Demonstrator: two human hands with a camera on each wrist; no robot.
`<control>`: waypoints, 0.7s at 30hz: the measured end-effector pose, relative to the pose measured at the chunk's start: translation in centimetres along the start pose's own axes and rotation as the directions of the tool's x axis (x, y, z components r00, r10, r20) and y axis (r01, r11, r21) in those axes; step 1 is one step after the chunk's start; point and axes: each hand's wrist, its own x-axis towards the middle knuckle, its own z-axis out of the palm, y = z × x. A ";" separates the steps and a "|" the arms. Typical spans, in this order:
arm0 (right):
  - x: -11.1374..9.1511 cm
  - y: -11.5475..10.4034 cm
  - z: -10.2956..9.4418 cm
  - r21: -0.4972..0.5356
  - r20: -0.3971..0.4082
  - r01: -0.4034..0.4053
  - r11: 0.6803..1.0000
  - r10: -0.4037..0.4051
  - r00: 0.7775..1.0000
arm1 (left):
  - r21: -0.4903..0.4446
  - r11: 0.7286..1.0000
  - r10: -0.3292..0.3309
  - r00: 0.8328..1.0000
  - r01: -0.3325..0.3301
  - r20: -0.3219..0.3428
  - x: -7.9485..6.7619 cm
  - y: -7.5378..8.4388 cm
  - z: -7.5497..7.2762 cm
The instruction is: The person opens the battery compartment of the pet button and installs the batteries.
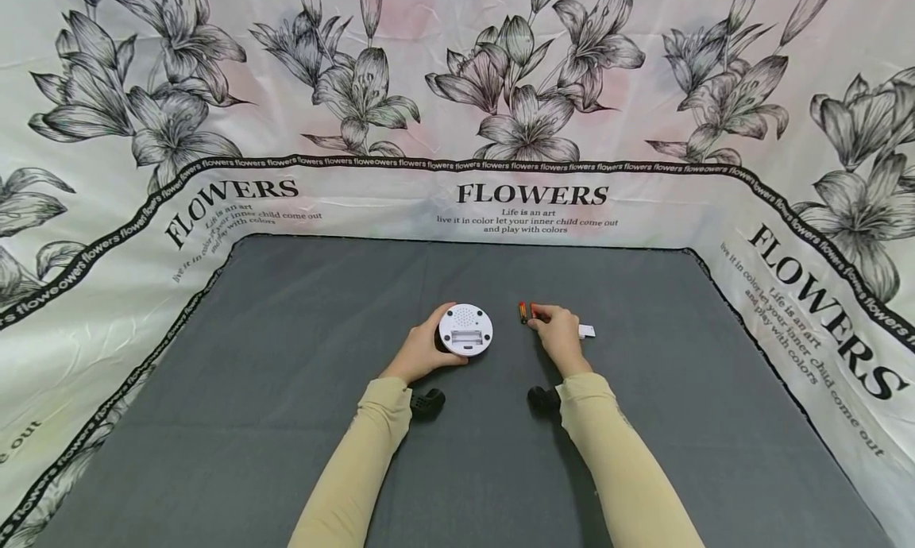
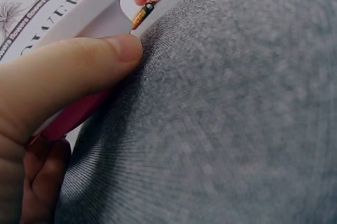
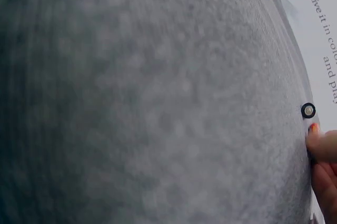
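Observation:
My left hand grips a round white device by its edge. Its underside faces up, showing small dark feet, a speaker-like patch of holes and an uncovered battery compartment. In the left wrist view the thumb lies along the white side, above a pink part. To the right, my right hand pinches a small orange-and-black battery at the grey cloth. Another battery stands just left of those fingertips; its round end shows in the right wrist view.
A small white piece lies right of my right hand, partly hidden behind it. Dark wrist-worn devices sit by both cuffs. Grey cloth covers the surface, bordered by a white flower-printed curtain.

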 end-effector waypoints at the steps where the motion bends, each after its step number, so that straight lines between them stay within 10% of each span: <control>1: 0.0 0.0 0.0 -0.006 -0.010 -0.001 1.000 0.001 1.000 | 0.002 1.000 -0.002 1.000 0.002 0.003 0.0 0.0 0.0; 13: -0.5 -0.3 -0.5 0.097 -0.096 -0.012 0.995 0.021 0.995 | -0.025 1.000 -0.010 1.000 0.010 0.009 -0.3 0.0 0.3; 21: -0.6 -1.6 -1.6 0.221 -0.009 0.088 0.971 -0.089 0.996 | -0.018 1.000 0.011 1.000 -0.011 -0.007 -0.1 0.0 0.0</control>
